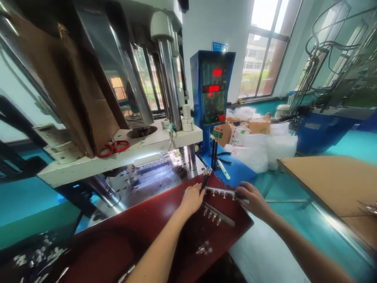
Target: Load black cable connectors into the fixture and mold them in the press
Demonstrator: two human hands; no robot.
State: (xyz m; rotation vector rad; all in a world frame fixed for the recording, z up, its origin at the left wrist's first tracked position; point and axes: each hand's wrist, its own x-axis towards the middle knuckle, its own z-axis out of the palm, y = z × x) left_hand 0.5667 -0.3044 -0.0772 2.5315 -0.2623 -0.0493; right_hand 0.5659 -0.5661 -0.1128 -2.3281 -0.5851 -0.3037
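Note:
My left hand (192,201) is closed around a bundle of thin black pieces with shiny metal tips (207,173), which point up and away. Between my hands, just above the dark red tabletop (165,210), lies a narrow metal bar with short pegs (220,192) along its lower side. Its left end reaches the fingers of my left hand. At its right end, my right hand (252,199) has its thumb and fingers closed on it; something dark at those fingertips is unclear. A second bar with small metal pieces (219,215) rests below, and loose metal pieces (204,248) lie nearer me.
A press with a white plate (153,143) stands ahead, carrying red-handled scissors (113,148) and cardboard (79,94). A blue control box (212,88) rises beyond. A cutter knife (224,169) lies on a blue surface. Small metal parts (41,255) are heaped lower left; a brown-topped table (330,181) stands right.

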